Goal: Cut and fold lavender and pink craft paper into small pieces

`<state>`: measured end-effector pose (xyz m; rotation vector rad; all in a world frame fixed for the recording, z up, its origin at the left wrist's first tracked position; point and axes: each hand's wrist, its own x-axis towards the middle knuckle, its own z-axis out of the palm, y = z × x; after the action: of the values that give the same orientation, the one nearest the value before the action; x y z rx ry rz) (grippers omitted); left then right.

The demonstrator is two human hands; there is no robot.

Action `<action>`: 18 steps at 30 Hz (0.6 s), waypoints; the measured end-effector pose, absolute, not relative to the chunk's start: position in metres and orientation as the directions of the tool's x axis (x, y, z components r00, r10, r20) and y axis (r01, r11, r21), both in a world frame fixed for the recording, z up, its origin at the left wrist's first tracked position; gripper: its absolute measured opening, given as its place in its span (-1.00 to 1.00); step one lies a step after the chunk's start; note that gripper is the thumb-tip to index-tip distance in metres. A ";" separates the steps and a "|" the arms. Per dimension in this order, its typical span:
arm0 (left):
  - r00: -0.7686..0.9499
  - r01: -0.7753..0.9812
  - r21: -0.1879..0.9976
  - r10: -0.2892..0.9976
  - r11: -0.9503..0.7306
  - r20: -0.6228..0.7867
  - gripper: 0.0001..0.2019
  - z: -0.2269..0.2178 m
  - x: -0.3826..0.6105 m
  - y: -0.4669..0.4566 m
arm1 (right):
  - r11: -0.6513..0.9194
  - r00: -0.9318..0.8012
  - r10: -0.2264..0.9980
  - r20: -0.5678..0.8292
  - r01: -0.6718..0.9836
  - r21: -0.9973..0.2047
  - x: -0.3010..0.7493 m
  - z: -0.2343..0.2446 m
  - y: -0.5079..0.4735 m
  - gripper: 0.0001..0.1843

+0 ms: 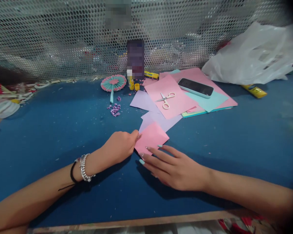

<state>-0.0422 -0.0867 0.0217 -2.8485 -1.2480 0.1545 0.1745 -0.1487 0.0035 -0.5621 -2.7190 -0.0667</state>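
Note:
A small folded piece of pink paper [151,138] lies on the blue table between my hands, partly over a lilac sheet [166,121]. At its left corner my left hand [122,146] is closed, thumb and fingers pinching the edge. My right hand [177,167] lies with its fingers stretched out, the fingertips touching the lower edge of the pink paper. Beyond it, white-handled scissors [166,100] rest on a larger pink sheet [183,105].
A phone [196,87] lies on a stack of coloured paper. Toward the back stand a pleated paper fan [113,83], an uncapped glue stick [131,83] and its yellow cap [137,86]. Purple paper scraps [115,110] lie nearby. A white plastic bag [253,58] sits at the back right.

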 end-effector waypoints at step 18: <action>0.752 0.648 -0.184 0.659 -0.739 0.000 -0.76 0.018 -0.041 -0.080 | 0.822 -0.883 0.457 0.102 0.375 -0.429 0.175 0.001 -0.143 -0.42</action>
<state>-0.0409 -0.0803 0.0180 -2.7769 -1.0451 0.0969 0.1745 -0.1430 0.0006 -0.6480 -2.8040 0.5989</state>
